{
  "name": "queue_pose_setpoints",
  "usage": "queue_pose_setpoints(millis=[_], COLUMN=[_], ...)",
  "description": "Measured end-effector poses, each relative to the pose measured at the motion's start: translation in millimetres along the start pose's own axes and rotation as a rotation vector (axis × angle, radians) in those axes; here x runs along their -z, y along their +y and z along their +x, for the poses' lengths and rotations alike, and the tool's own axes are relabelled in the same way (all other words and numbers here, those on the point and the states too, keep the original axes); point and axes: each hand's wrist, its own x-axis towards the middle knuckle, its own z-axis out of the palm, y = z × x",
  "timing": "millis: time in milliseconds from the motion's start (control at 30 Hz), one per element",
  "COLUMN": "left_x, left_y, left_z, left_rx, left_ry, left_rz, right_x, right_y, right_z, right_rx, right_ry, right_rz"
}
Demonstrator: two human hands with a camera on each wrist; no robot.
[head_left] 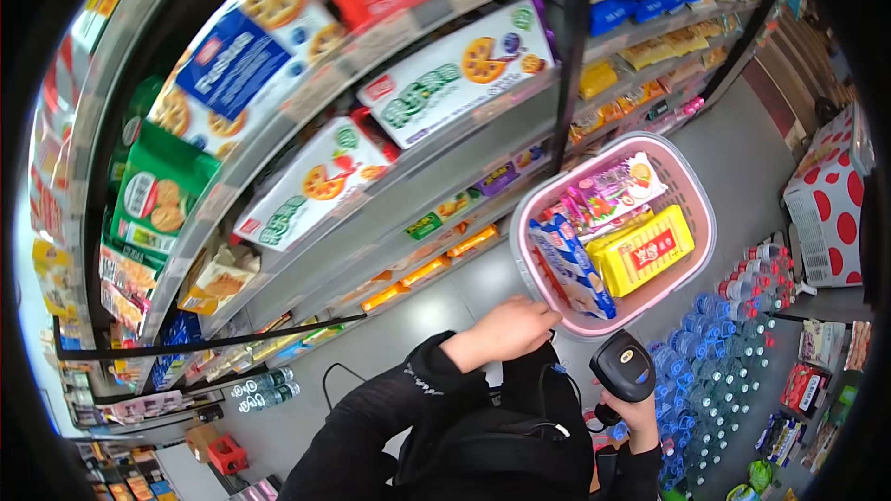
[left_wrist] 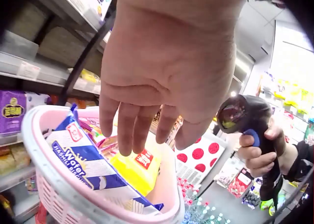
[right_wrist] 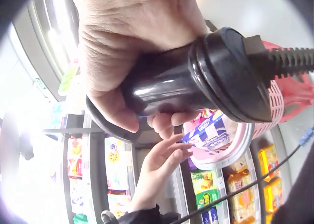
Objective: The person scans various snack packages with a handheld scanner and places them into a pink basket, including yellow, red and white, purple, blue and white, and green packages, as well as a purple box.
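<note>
My left hand (head_left: 506, 327) is at the near-left rim of a pink basket (left_wrist: 54, 197); in the left wrist view its fingers are extended, with nothing held. The right hand (head_left: 638, 417) grips the handle of a black scanner (head_left: 624, 366), its head close to the basket's near edge. Thick black handle and cord fill much of the right wrist view. Inside the basket lie a blue and white wafer pack (left_wrist: 86, 160) on the near-left side, a yellow pack (head_left: 650, 252) and pink packs (head_left: 617, 193). Whether the left fingertips touch the rim, I cannot tell.
Shelves (head_left: 464, 144) of boxed biscuits and snacks run along the left and above the basket. Several bottles (head_left: 710, 343) stand on the floor to the right, beyond them a red-dotted white box (head_left: 826, 209). The scanner's cable (right_wrist: 245, 187) crosses the right wrist view.
</note>
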Motion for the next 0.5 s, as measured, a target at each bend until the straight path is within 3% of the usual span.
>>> queue_pose_setpoints(millis=[367, 433, 500], left_x=[-15, -18, -23], left_y=[-33, -37, -41], left_z=[-244, -290, -335], left_rx=[0.301, 0.348, 0.428], left_ry=[0.136, 0.167, 0.198], left_rz=[0.006, 0.011, 0.028], right_x=[-152, -190, -214], right_y=[-7, -12, -4], right_z=[-35, -45, -49], right_rx=[0.073, 0.212, 0.210], right_ry=[-0.218, -0.243, -0.304], right_rz=[-0.342, -0.440, -0.461])
